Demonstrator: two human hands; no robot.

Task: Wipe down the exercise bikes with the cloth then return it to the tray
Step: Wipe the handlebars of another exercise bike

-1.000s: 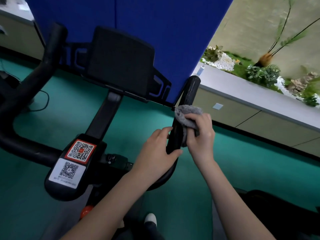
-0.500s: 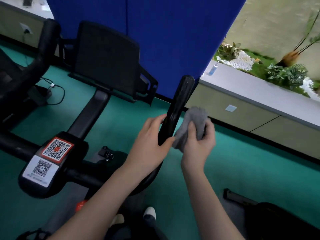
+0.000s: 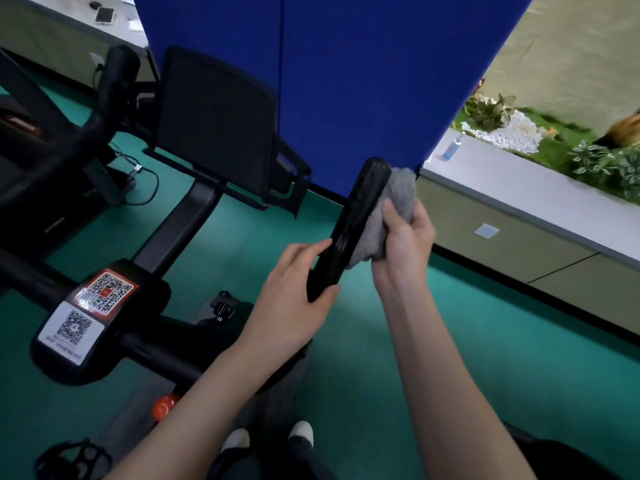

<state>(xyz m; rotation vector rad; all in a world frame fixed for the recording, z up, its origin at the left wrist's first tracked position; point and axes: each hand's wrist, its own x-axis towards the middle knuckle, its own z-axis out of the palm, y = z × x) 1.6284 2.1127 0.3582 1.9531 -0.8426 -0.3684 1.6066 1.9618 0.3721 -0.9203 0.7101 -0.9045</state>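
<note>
A black exercise bike fills the left and middle, with its right handlebar grip (image 3: 356,216) rising toward the blue partition. My left hand (image 3: 294,299) holds the lower part of that grip, thumb on its near side. My right hand (image 3: 403,244) grips a grey cloth (image 3: 398,199) bunched against the right side of the grip, near its top end. The bike's dark screen (image 3: 214,129) stands behind the stem, and a panel with two QR-code stickers (image 3: 90,310) sits on the crossbar. No tray is in view.
A blue partition (image 3: 346,64) stands just behind the bike. A white ledge (image 3: 519,188) with a small blue bottle (image 3: 452,145) and plants runs at the right. A second black machine (image 3: 52,150) and cables stand at the left. The floor is green; my shoes (image 3: 270,438) are below.
My right hand has slid the cloth up the right handlebar grip toward its tip. My left hand stays holding the lower grip. The view has shifted a little rightward.
</note>
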